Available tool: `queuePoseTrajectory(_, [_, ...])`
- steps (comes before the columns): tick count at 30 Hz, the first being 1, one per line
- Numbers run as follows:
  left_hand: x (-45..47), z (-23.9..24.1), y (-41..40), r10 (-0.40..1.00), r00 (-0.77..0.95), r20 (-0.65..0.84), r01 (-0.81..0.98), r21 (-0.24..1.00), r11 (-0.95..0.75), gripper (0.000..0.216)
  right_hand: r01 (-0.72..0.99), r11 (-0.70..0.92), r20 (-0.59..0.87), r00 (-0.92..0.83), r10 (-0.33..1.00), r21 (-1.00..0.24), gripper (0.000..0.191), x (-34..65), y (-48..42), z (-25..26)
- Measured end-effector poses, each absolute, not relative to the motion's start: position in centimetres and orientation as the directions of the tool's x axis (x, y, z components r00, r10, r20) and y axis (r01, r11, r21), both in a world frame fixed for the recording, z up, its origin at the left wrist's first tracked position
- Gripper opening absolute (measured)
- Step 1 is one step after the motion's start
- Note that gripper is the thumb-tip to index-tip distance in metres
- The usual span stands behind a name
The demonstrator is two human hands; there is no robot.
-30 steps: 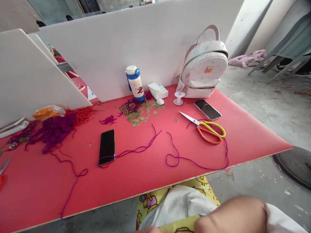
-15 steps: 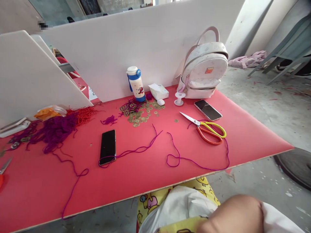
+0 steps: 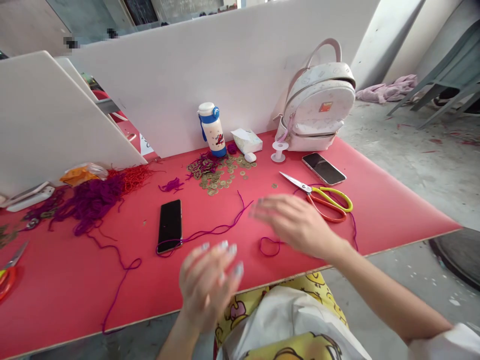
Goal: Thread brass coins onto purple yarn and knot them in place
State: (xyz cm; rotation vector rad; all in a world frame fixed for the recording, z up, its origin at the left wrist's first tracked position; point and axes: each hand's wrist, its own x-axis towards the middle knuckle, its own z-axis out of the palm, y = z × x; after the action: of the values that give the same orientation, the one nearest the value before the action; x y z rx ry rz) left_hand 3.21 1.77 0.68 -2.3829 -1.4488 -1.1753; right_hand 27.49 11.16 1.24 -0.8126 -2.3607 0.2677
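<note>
My left hand point(image 3: 208, 285) hovers at the table's front edge, fingers stretched and slightly apart, with nothing seen in it. Farther right, my right hand point(image 3: 292, 220) is held flat over the red table, blurred by motion and covering part of a loose purple cord point(image 3: 270, 253). A doubled purple cord point(image 3: 215, 231) lies between the hands and a black phone point(image 3: 170, 222), its looped end across the phone. Just beyond my right hand lie scissors point(image 3: 308, 189) with yellow and orange handles. Brass-coloured coins point(image 3: 223, 182) are spread farther back beside purple cord.
Along the white partition point(image 3: 240, 75) stand a bottle point(image 3: 216, 137), a tissue pack point(image 3: 249, 142), a white spool point(image 3: 278, 152) and a pale backpack point(image 3: 315, 115). A second phone point(image 3: 324, 169) lies at right. At left are a purple cord heap point(image 3: 93, 200), red threads point(image 3: 131, 179) and other scissors point(image 3: 7, 280).
Both hands have come up over the table's front edge; earlier only a blurred forearm showed near the lap. The things on the table keep their places, with a slight shift of view.
</note>
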Motion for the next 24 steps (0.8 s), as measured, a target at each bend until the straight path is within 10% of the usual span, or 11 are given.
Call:
queuePoseTrajectory(7, [3.7,-2.5,13.6,0.915,0.176,0.362,0.842,0.427,-0.33,0.014,0.917,0.312,0.101,-0.296,0.95,-0.249,0.023,30.5,21.9,-1.9])
queuePoseTrajectory(24, [5.8,-6.0,20.1,0.977,0.078,0.196,0.702,0.685,-0.194,0.008,0.896,0.205,-0.044,-0.241,0.969,-0.393,0.01,29.7,24.1,-3.1])
